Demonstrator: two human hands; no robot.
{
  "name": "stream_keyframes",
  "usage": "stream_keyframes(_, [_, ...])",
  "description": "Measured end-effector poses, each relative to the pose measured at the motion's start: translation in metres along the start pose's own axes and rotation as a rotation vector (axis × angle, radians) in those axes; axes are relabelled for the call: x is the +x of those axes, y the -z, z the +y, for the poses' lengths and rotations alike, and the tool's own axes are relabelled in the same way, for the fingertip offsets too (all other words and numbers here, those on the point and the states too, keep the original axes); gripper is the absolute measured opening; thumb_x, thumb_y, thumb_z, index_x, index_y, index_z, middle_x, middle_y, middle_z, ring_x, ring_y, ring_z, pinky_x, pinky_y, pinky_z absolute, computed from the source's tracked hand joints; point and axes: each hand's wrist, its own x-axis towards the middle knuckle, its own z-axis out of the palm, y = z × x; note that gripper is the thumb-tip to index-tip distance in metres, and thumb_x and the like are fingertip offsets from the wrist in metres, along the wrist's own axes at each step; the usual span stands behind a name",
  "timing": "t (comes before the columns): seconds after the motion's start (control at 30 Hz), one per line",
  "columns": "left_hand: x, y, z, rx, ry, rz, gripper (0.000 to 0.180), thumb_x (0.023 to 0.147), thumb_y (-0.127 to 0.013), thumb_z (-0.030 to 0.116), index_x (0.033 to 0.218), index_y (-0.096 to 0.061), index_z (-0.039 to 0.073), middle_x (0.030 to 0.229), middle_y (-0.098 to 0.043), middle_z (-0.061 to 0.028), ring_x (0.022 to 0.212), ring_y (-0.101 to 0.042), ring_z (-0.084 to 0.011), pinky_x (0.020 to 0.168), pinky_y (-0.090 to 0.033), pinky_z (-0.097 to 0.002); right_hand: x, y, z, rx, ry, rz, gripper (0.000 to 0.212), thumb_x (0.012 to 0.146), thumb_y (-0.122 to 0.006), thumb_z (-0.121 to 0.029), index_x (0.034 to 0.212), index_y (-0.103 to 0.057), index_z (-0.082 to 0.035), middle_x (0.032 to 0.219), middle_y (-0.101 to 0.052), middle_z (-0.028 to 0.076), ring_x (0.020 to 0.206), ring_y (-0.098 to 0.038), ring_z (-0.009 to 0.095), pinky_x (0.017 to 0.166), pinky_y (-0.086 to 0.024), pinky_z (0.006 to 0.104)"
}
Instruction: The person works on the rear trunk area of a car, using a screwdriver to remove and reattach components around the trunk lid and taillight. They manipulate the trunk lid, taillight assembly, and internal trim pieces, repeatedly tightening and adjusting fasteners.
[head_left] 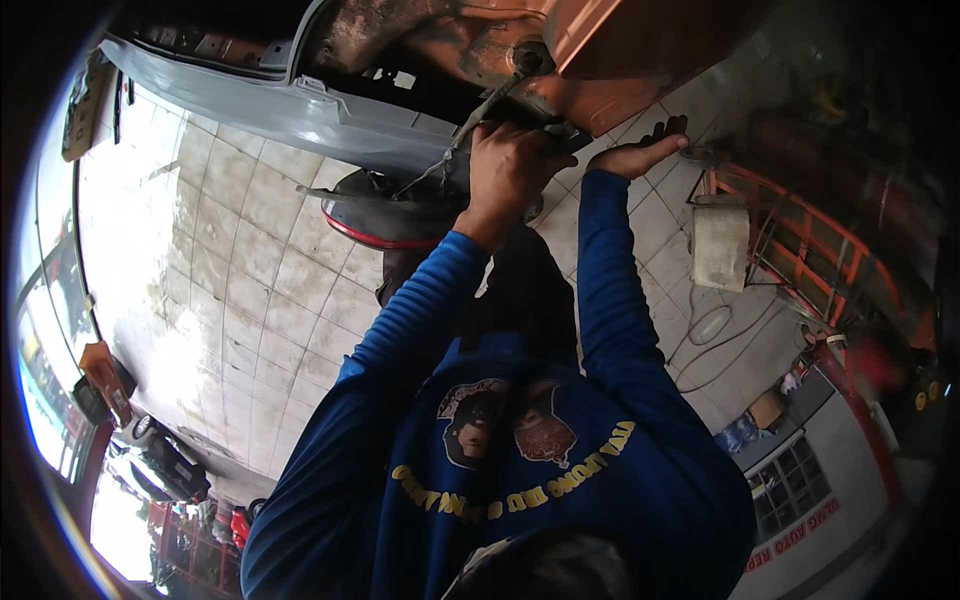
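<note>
A grey car body panel [270, 115] runs across the top, with orange-brown bare bodywork [400, 40] behind it. My left hand [505, 170] is closed at the panel's right end, beside a taped wiring harness [470, 125]. Its fingers curl over a dark edge, and what they grip is hidden. Thin wires run down from there to a dark curved part with a red strip [385, 240], which sits below the panel. Farther right, under the orange bodywork, my right hand [635, 158] is palm up with its fingers stretched out, holding nothing that I can see.
Pale tiles [245, 250] cover the floor. To the right stand an orange metal frame [800, 235] and a whitish block [720, 245], with a loose cable [705, 340] on the floor. A dark vehicle [155, 465] is at the lower left, near an orange-brown part [105, 380].
</note>
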Motion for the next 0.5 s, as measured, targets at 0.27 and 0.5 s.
stream_keyframes(0.27, [0.016, 0.011, -0.005, -0.057, 0.023, -0.087, 0.022, 0.077, -0.08, 0.038, 0.083, -0.08, 0.016, 0.08, -0.074, -0.0052, 0.087, -0.068, -0.0257, 0.088, -0.046, -0.0404, 0.002, -0.002, 0.021, -0.226, -0.042, 0.166, 0.094, 0.098, -0.039, -0.073, 0.157, -0.025, -0.002, 0.159, -0.028, 0.023, 0.149, -0.029, 0.037, 0.122, -0.028, 0.0524])
stream_keyframes(0.5, [0.01, 0.055, -0.023, -0.306, -0.049, -0.107, 0.026, 0.085, -0.075, 0.021, 0.108, -0.072, 0.008, 0.1, -0.07, -0.0096, 0.106, -0.063, -0.0337, 0.097, -0.049, -0.0437, -0.045, -0.06, 0.003, -0.161, -0.211, 0.287, 0.086, 0.103, -0.033, -0.068, 0.147, -0.041, 0.005, 0.142, -0.05, 0.022, 0.131, -0.052, 0.033, 0.114, -0.041, 0.0471])
